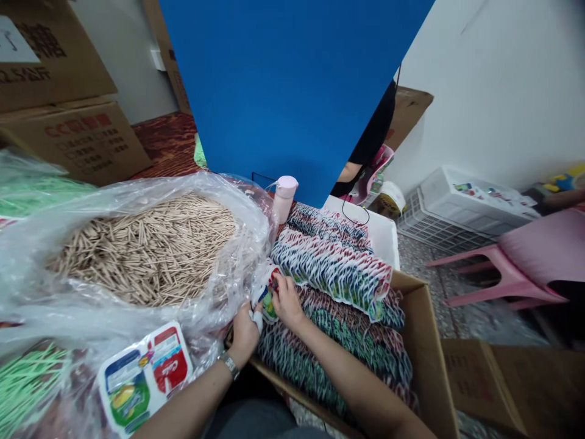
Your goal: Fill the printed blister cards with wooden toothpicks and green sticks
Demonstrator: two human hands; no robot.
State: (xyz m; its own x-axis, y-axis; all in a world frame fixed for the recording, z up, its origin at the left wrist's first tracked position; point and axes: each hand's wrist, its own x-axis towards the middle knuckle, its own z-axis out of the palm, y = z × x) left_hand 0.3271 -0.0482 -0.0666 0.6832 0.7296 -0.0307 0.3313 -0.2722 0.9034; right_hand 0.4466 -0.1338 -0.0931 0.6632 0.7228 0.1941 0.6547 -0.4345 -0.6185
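1. The left hand pinches the low edge of a small pack, which is between the two hands, just beside the big bag
2. The right hand has bent fingers on the same pack, but I cannot tell how hard it holds
3. The pack could slip or bend if the left hand lets go too soon, or if the right hand pushes too hard
4. The floppy bag could catch on the left hand, since its edge is so near, and then sticks could spill
5. The rows of packs lean close together in and over the brown box, so a bump from the right arm could knock some over
6. The pink cup stands between the bag and the rows, and a big reach could tip it
7. Farther off, a bit of red-brown surface shows behind the bag
8. A big blue board hides much of the middle, so I cannot see what is behind it
9. Past its right edge is part of a person in black
10. On the right are a pink stool and a white bin on a speckled floor
11. Brown boxes are piled up on the left, and the wall is pale
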